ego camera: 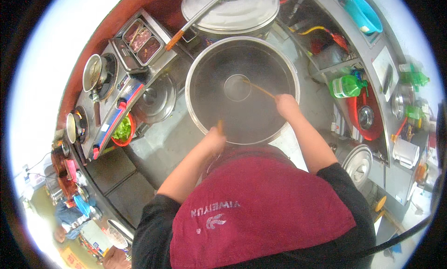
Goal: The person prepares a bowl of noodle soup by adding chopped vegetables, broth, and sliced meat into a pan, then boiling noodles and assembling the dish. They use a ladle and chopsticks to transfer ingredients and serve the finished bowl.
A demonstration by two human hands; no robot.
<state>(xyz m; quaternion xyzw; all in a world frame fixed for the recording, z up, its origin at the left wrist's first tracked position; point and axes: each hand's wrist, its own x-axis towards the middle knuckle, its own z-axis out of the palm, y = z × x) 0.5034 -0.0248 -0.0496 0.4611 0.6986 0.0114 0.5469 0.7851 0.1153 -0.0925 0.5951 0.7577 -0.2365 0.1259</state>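
In front of me stands a large round steel pot [223, 126], hazy inside, with a smaller pale ring [237, 88] visible near its middle. My right hand [287, 107] is over the pot's right rim, its fingers closed on a thin wooden stick [261, 89]. That stick slants inward, and its far end overlaps the ring. At the near left rim, my left hand [215, 141] is blurred and grips a short brown wooden piece [220, 126] pointing up into the pot's outline. How deep either piece reaches cannot be seen.
Beyond the pot is a big lidded pot [230, 14], crossed by a wooden-handled tool [174, 40]. Left are a stove with a saucepan [92, 73], meat trays [141, 42], a glass lid [155, 98] and a red bowl of greens [123, 131]. A green bottle [345, 86] stands right.
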